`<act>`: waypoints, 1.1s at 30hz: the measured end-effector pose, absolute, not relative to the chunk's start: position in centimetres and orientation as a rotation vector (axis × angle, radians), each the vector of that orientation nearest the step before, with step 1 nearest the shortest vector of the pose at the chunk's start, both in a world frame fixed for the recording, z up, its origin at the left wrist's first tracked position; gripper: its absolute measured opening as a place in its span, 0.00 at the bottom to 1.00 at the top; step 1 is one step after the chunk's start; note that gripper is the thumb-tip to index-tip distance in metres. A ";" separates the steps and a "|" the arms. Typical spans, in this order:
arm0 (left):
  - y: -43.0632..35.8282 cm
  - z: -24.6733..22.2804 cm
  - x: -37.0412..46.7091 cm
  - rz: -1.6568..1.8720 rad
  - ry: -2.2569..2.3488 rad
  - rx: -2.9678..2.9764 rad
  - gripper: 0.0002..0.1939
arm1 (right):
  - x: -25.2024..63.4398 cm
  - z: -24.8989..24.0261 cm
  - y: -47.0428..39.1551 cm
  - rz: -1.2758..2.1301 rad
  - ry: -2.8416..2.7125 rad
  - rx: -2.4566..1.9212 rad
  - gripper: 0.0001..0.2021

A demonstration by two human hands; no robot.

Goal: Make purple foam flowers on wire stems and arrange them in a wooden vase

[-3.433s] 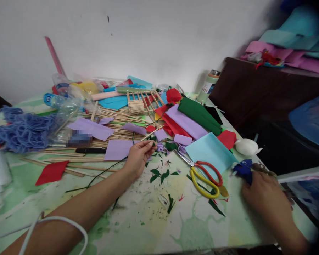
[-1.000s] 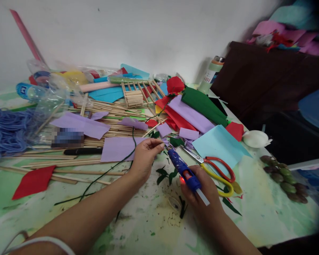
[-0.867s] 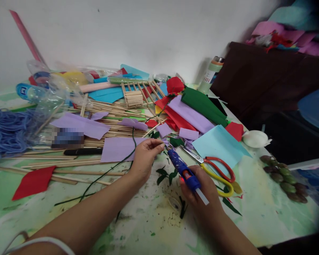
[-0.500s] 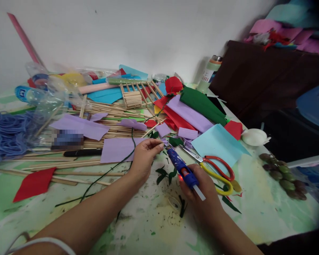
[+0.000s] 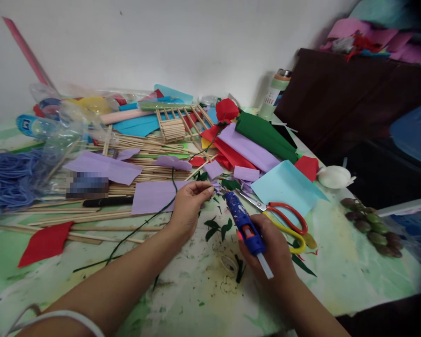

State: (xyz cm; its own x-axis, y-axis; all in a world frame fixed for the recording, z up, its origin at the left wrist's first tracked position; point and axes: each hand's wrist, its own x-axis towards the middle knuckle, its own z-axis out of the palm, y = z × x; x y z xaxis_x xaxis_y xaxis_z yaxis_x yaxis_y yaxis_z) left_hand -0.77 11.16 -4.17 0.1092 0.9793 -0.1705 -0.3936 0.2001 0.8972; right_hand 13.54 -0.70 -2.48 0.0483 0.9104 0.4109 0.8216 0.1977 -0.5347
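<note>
My left hand (image 5: pixel 191 206) is closed in a pinch at the middle of the table; the small thing between its fingertips is too small to make out. Purple paper scraps lie just beyond those fingertips. A thin dark green stem (image 5: pixel 140 228) runs behind this hand and down to the left. Wrapped in my right hand (image 5: pixel 272 248) is a blue hot glue gun (image 5: pixel 239 213), its nozzle close to the left fingertips and a clear glue stick (image 5: pixel 265 267) poking out of its back end. Scissors (image 5: pixel 284 213) with red and yellow handles lie beside the right hand. Small green leaves (image 5: pixel 214 228) sit between the hands.
Purple paper (image 5: pixel 154 197), thin wooden sticks (image 5: pixel 122 215) and blue yarn (image 5: pixel 10 182) spread across the left side. Farther back are a small stick ladder-like frame (image 5: pixel 173 130) and a green crepe roll (image 5: pixel 266 136). Light blue paper (image 5: pixel 284 187), grapes (image 5: pixel 375 229) and a bottle (image 5: pixel 275 93) are on the right.
The glue gun in my right hand has drawn slightly back and to the right, away from the left fingertips. My left hand keeps its pinch in nearly the same place.
</note>
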 end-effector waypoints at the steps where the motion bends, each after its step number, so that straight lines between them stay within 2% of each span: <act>1: 11.2 -4.2 -0.8 1.189 0.933 0.795 0.11 | 13.7 -2.1 -0.9 0.124 -1.803 -1.592 0.09; 5: 11.5 -4.0 -0.9 1.212 0.897 0.709 0.12 | 16.4 -0.4 -2.0 -0.273 -1.745 -1.593 0.11; 9: 11.9 -3.6 -1.1 1.236 0.860 0.574 0.12 | 22.3 0.0 -3.7 -0.609 -1.495 -2.012 0.14; 12: 12.0 -3.5 -1.2 1.238 0.843 0.549 0.13 | 26.6 -1.2 -5.8 -0.600 -1.565 -2.236 0.18; 16: 11.9 -3.6 -1.2 1.237 0.844 0.575 0.12 | 29.5 -3.6 -8.4 -0.502 -1.666 -2.442 0.16; 22: 11.9 -3.6 -1.3 1.246 0.847 0.600 0.12 | 30.6 -5.2 -9.0 -0.315 -1.702 -2.458 0.18; 25: 11.9 -3.7 -1.3 1.247 0.838 0.602 0.12 | 31.0 -3.7 -9.2 -0.270 -1.863 -2.430 0.21; 28: 11.9 -3.7 -1.2 1.244 0.839 0.594 0.12 | 29.2 -0.8 -8.9 -0.398 -1.963 -2.397 0.24; 31: 11.9 -3.7 -1.2 1.241 0.835 0.599 0.12 | 24.5 1.7 -6.5 -0.400 -1.916 -2.187 0.17; 33: 11.9 -3.7 -1.2 1.242 0.834 0.607 0.12 | 20.6 2.3 -3.8 -0.253 -1.943 -1.959 0.11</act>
